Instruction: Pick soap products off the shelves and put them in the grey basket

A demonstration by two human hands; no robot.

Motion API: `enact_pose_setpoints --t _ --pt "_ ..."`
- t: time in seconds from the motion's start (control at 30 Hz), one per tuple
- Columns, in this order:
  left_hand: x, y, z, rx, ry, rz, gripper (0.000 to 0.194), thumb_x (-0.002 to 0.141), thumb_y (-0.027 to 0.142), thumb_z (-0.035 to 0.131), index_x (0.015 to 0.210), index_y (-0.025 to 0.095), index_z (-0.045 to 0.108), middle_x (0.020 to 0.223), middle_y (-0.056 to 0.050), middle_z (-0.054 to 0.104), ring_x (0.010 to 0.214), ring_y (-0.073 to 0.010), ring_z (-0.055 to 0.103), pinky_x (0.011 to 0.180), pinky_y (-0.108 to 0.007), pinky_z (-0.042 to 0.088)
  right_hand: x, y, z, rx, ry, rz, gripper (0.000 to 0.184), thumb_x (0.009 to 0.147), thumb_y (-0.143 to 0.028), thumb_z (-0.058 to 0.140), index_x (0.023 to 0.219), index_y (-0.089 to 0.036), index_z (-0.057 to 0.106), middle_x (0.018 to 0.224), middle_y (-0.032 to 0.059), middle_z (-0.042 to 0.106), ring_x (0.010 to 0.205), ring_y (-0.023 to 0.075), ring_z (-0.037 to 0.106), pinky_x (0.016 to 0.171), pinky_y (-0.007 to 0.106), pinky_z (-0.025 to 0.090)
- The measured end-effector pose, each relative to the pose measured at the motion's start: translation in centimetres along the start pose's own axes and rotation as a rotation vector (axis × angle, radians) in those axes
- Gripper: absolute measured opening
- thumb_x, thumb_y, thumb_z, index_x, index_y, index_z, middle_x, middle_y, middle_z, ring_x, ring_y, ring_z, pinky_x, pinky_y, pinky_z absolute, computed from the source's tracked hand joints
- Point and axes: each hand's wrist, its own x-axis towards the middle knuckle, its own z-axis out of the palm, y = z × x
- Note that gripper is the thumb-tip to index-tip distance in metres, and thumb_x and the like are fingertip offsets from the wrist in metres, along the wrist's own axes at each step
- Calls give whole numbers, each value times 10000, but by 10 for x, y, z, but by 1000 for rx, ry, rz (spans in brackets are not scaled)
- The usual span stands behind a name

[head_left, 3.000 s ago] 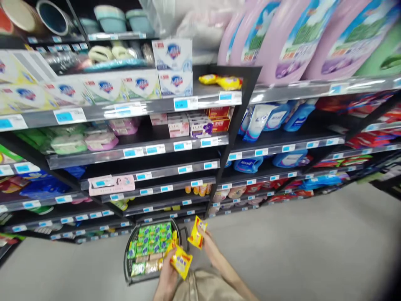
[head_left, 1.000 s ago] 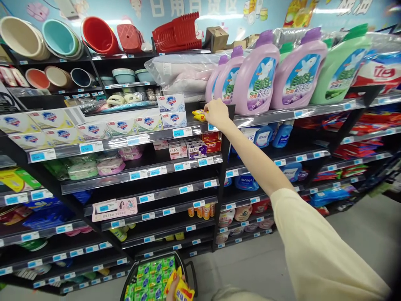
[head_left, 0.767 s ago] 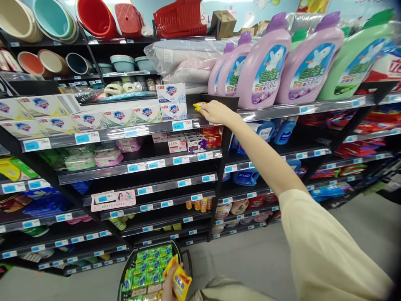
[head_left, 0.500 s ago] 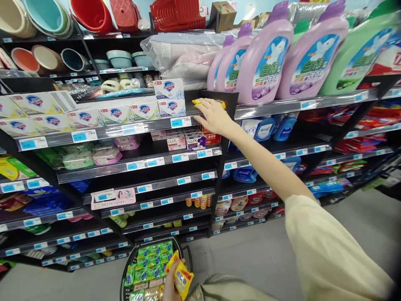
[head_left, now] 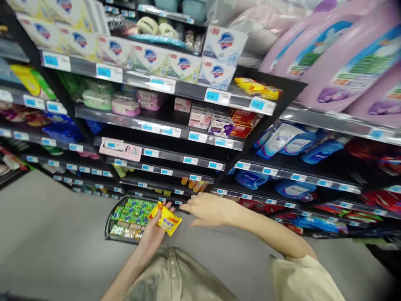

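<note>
My left hand [head_left: 154,231] grips a yellow soap packet [head_left: 165,218] low in front of me, just above a black shopping basket [head_left: 110,220] on the floor that holds several green and tan packets. My right hand [head_left: 207,207] hovers just right of the yellow packet, fingers stretched out toward it and holding nothing. Up on the shelf's right end lie more yellow soap packets [head_left: 257,87], next to white soap boxes [head_left: 217,71].
Black shelving with blue price tags [head_left: 213,96] fills the view. Large pink detergent bottles [head_left: 338,58] stand upper right, blue refill pouches [head_left: 294,142] below them. Pink and red soap boxes [head_left: 219,121] sit on the second shelf. Grey floor [head_left: 46,234] spreads to the left.
My right hand has left the upper shelf, where the yellow packets now lie, and come down beside my left hand. The view has tilted downward and toward the shelves.
</note>
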Motion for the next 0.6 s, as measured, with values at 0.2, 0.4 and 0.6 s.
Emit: enact_pose_setpoints --t 0.2,0.4,0.6 --pt "-19 5 27 -45 -218 208 513 999 423 704 1488 339 575 1588 -71 590 1542 -295 467 1300 -548 332 36 3 18 82 66 -105 645 1000 -594 641 1409 -96 595 1066 158 758 952 282 718 857 389 514" --pt "-29 -1 27 -39 -244 257 547 986 484 710 1493 333 568 1629 -71 544 1552 -308 443 1288 -554 346 53 7 35 188 158 -242 451 1082 -531 507 1130 -126 699 1018 139 745 928 252 681 877 387 481" --pt "-28 -5 14 39 -257 201 621 889 594 802 1368 220 674 1506 -128 639 1493 -356 495 1260 -565 381 53 18 33 273 202 -214 324 1099 -381 528 1251 -151 698 1055 125 739 949 240 673 854 357 487"
